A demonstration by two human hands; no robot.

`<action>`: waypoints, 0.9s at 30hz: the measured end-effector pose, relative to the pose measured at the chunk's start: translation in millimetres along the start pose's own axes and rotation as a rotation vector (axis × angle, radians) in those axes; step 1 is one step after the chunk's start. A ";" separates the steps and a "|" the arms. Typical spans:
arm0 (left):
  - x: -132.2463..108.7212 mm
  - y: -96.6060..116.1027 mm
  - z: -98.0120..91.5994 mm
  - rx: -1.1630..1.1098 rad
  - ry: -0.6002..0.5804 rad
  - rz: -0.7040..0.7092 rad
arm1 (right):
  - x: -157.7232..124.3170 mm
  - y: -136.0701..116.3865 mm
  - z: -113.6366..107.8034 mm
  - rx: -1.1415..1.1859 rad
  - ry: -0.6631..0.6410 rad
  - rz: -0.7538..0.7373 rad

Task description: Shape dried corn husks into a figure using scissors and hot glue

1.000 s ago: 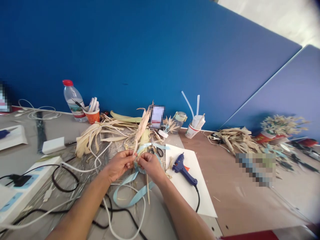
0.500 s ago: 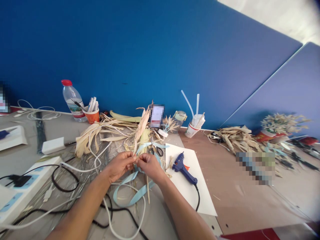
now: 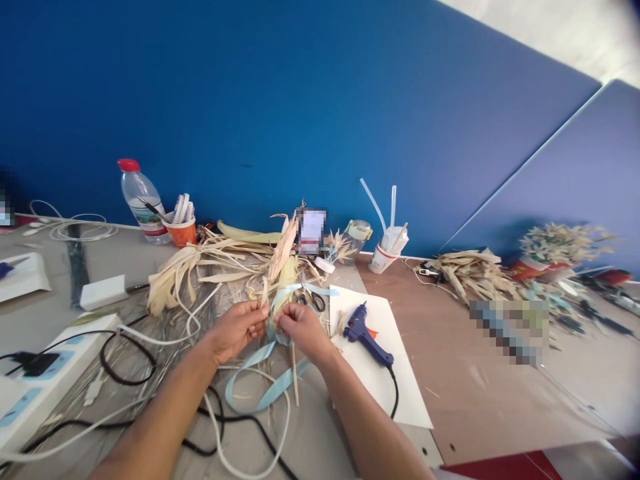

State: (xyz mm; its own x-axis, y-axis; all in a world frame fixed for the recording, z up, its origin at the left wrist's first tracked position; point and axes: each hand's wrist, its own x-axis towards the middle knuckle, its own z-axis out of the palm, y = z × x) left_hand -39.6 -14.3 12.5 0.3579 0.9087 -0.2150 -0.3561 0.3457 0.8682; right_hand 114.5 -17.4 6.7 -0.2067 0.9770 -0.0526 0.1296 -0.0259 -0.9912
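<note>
My left hand [image 3: 236, 328] and my right hand [image 3: 299, 327] meet over the grey table, fingers pinched together. Between them they grip a dried corn husk piece [image 3: 280, 257] that sticks up and away from me, on a thin wooden stick [image 3: 295, 380] that hangs toward me. A light blue ribbon [image 3: 260, 390] is caught at my fingers and loops down onto the table below my right hand. Behind the hands lies a heap of dried husks [image 3: 210, 263] and small black-handled scissors [image 3: 314, 301].
A blue glue gun [image 3: 367, 333] rests on a white sheet [image 3: 400, 393] to the right. Cables [image 3: 125, 353] and a power strip [image 3: 30, 380] lie left. A water bottle [image 3: 140, 200], an orange cup [image 3: 183, 230] and a paper cup of sticks [image 3: 389, 253] stand along the blue wall. More husks [image 3: 470, 273] lie far right.
Both hands stay together on the husk, with small finger shifts; the view has drifted slightly so everything sits a little left and higher.
</note>
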 end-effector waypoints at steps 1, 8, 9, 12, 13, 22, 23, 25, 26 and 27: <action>0.0 0.6 -0.7 -0.012 0.006 -0.004 | 0.4 -0.6 -1.2 0.023 0.019 0.013; 1.1 -1.6 -3.8 -0.044 0.025 -0.011 | 7.7 2.0 -17.5 0.190 0.232 0.002; 1.2 -2.6 -3.5 -0.070 0.028 -0.005 | 8.5 2.7 -18.5 0.204 0.236 -0.001; 1.9 -5.3 -3.4 -0.119 0.001 -0.004 | 9.7 4.0 -17.2 0.240 0.229 0.008; 2.2 -6.0 -3.6 -0.122 -0.014 -0.011 | 9.7 4.3 -15.8 0.246 0.223 0.010; 3.2 -6.3 0.5 -0.184 -0.053 -0.026 | 4.7 -0.8 -2.3 0.229 0.175 0.054; 3.1 -6.4 1.3 -0.191 -0.050 -0.036 | 3.9 -2.0 -0.8 0.235 0.171 0.063; 2.7 -6.7 2.5 -0.205 -0.051 -0.058 | 2.8 -3.9 1.8 0.243 0.170 0.077; 2.5 -6.9 2.9 -0.211 -0.049 -0.067 | 2.6 -4.4 2.8 0.247 0.172 0.083; 2.4 -7.2 3.1 -0.215 -0.046 -0.074 | 2.5 -4.6 3.6 0.252 0.175 0.088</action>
State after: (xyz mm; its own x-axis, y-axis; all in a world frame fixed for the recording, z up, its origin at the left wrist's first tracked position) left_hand -33.6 -15.3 7.1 0.4272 0.8691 -0.2493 -0.5013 0.4571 0.7347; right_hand 109.9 -15.6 10.7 -0.0328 0.9896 -0.1399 -0.1090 -0.1426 -0.9838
